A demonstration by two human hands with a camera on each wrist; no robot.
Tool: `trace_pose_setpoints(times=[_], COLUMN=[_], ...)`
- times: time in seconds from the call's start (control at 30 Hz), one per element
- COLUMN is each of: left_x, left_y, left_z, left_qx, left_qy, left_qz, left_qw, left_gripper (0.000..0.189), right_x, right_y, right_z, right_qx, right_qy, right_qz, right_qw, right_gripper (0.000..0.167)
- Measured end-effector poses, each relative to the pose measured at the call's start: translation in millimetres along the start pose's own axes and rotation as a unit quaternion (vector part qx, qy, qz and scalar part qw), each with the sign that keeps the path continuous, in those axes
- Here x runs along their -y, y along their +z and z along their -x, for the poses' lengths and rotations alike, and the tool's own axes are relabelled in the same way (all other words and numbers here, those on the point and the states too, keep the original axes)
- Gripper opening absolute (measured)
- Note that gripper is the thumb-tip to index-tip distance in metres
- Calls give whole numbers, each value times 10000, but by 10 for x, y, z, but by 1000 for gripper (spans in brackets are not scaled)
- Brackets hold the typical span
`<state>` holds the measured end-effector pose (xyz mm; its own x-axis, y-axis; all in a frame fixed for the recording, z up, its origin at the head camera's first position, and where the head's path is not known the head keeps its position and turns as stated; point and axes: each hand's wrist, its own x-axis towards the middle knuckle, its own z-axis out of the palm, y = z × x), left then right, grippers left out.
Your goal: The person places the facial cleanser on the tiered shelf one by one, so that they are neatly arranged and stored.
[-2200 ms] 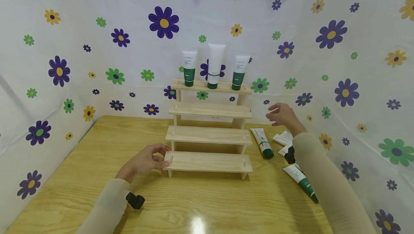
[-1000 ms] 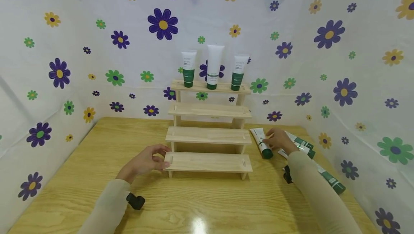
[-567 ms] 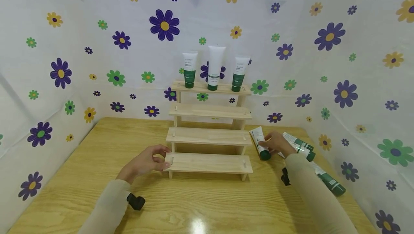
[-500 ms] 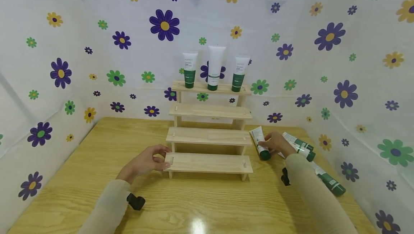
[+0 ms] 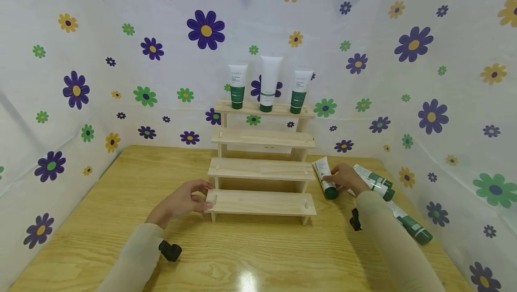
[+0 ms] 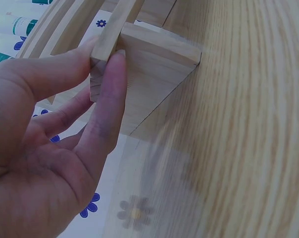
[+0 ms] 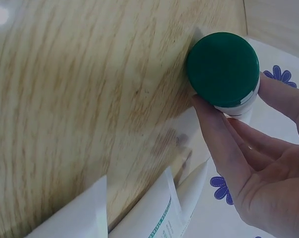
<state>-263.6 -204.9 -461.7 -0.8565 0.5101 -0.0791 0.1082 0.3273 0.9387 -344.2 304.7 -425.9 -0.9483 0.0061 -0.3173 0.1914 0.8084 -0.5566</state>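
Observation:
A four-step wooden display rack (image 5: pixel 260 202) stands on the table. My left hand (image 5: pixel 181 200) pinches the left end of its lowest shelf (image 6: pixel 110 42), thumb on one face and fingers on the other. Right of the rack, my right hand (image 5: pixel 346 178) holds a white squeeze tube (image 5: pixel 323 171) with a green cap (image 7: pixel 223 69), thumb and fingers on opposite sides near the cap. The tube lies slanted, its cap towards me. On the top step three white-and-green tubes stand on their caps: a left one (image 5: pixel 237 86), a taller middle one (image 5: pixel 269 81) and a right one (image 5: pixel 300 91).
Beyond my right hand several more tubes lie on the table (image 5: pixel 250 256), among them one with a green lower half (image 5: pixel 414 227) partly under my right forearm and another (image 5: pixel 375 176) farther back. Flower-printed white cloth (image 5: pixel 161 14) walls the table at the back and sides.
My right hand has come down from the air beside the rack to the nearest lying tube and taken hold of it, turning it slightly. My left hand has stayed on the lowest shelf.

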Motion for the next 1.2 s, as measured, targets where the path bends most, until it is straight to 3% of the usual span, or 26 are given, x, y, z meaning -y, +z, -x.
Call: trace_pose_setpoints(times=[0.73,1.2], left_x=[0,-16], left_y=[9,8], left_z=[-4,3], left_qx=[4,-15], left_qy=[87,85], left_qz=[10,-23], left_qw=[10000,10000], left_gripper=[61,60], right_x=[-28,31], right_y=[-1,-183], right_z=[-15,125], right_qx=[-136,-337], right_qy=[10,-314], right_qz=[-161,-455], right_qw=[9998,9979], right_gripper=[54,60])
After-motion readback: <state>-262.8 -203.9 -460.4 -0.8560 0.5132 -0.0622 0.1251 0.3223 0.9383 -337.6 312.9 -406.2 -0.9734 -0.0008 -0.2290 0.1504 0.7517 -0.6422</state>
